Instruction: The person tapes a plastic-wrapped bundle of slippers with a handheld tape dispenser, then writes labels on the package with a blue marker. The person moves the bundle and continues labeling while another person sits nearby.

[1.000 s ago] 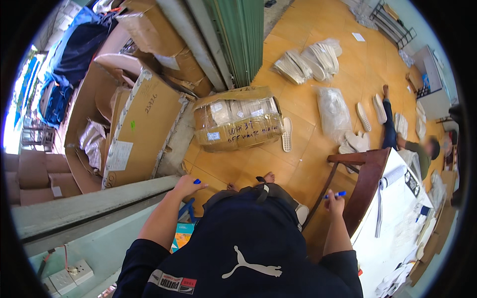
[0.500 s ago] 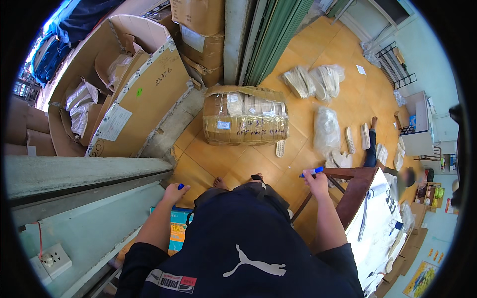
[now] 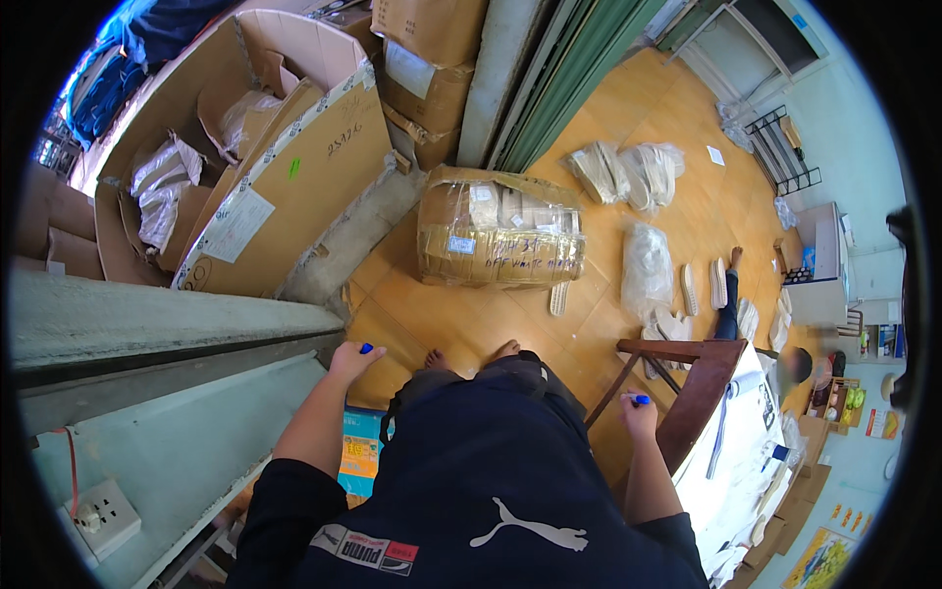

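Note:
My left hand (image 3: 348, 363) is closed, with a small blue marker cap (image 3: 366, 348) poking out of its fingers, beside the wall ledge. On the other side of my body my right hand (image 3: 638, 417) grips a blue marker (image 3: 641, 400); only its blue end shows, and the fist hides the rest. This hand is close to the corner of the brown table frame. Ahead of my feet sits a taped carton (image 3: 505, 260) with handwriting on its near side and pale packages visible through its clear-wrapped top. Neither hand touches it.
A large open carton (image 3: 294, 201) stands left of a green folding shutter (image 3: 579, 88). Pale shoe soles (image 3: 651, 177) and a plastic-wrapped bundle (image 3: 647, 265) lie on the tiled floor. A table (image 3: 726, 461) bearing white sheets is at right; a person (image 3: 728, 314) sits beyond it.
My right hand has dropped back toward my body with the marker, away from above the table corner. My left hand has risen slightly. The view has shifted, and my feet have moved.

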The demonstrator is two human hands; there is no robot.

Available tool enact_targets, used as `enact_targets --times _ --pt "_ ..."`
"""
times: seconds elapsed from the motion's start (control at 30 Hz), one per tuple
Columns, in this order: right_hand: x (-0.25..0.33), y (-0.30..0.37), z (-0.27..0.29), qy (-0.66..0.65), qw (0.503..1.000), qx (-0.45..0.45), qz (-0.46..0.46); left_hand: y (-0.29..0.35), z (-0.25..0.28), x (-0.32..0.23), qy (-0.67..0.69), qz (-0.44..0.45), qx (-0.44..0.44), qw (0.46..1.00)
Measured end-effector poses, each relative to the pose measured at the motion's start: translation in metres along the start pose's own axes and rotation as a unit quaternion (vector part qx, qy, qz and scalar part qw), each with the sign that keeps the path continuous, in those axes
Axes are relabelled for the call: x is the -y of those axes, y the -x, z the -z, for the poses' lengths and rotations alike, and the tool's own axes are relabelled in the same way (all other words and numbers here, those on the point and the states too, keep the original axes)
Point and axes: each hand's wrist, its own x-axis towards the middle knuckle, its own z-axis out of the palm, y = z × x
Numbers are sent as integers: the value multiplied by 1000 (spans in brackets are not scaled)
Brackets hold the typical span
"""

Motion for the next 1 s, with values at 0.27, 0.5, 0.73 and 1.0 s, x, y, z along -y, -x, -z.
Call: enact_targets --times 0.27,0.5,0.73,1.0 --pt "45 -18 5 20 993 33 115 24 -60 0 -96 37 71 992" --pt "76 -52 -48 -77 985 98 118 49 -75 -24 -67 32 61 995" --pt "67 -109 -154 -154 971 165 77 -1 -80 -60 -96 111 -4 989" --pt "33 -121 -227 -204 947 248 1 -152 -108 -144 -169 -57 -143 974"
